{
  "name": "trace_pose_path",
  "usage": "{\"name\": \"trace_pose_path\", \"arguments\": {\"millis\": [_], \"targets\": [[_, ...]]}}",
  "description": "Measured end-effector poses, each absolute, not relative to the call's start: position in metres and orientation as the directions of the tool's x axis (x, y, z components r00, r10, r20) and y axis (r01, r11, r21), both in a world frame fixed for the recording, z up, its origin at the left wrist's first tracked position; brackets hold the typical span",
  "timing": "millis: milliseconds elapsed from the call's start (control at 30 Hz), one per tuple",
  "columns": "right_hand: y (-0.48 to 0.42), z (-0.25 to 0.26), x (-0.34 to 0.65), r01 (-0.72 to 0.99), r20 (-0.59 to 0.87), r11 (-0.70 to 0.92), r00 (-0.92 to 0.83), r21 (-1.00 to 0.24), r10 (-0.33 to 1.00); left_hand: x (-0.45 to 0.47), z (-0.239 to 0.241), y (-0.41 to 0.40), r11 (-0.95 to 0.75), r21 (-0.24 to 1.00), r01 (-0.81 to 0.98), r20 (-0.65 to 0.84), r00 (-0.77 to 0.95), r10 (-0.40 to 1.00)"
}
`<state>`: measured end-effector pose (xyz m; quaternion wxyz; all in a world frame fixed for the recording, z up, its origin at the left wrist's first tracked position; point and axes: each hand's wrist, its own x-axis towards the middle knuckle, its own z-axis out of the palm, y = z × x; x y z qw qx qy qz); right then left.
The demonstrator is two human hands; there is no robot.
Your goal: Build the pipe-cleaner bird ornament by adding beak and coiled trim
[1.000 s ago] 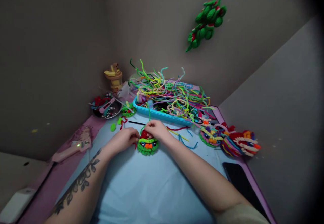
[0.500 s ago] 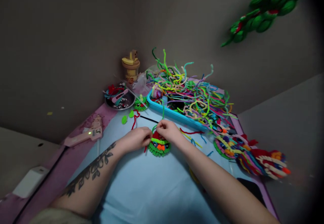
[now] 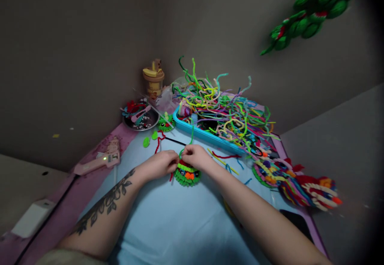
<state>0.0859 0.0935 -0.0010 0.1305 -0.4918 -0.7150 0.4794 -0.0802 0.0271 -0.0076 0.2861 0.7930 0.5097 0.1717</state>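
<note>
A round green pipe-cleaner figure with an orange beak and a red top lies on the light blue sheet. My left hand and my right hand meet just above it, both with fingers pinched together. Between the fingertips runs a green pipe cleaner that rises from the figure's top. A red strand shows under my left hand.
A blue tray heaped with coloured pipe cleaners stands behind the hands. To the left lie a pink glue gun, a metal dish of bits and a yellow pot. Finished colourful figures and a dark phone lie right.
The view swung left between the earliest frame and now. My hands have stayed pinched at the top of the green figure, with the fingertips drawing slightly closer together.
</note>
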Motion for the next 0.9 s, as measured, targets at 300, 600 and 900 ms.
{"name": "trace_pose_path", "arguments": {"millis": [300,600,900], "targets": [[0.097,0.006,0.089,0.524,-0.355,-0.045,-0.509,-0.851,0.784,-0.086,-0.006,0.027,-0.302,0.656,0.691,-0.018,0.415,0.910],[0.091,0.006,0.117,0.393,-0.067,0.134,-0.457,-0.910,0.887,-0.089,-0.002,0.025,-0.295,0.657,0.694,0.016,0.378,0.926],[0.031,-0.005,0.143,0.451,0.241,0.496,-0.512,-0.742,0.825,-0.083,-0.008,0.023,-0.278,0.714,0.643,0.135,0.264,0.955]]}}
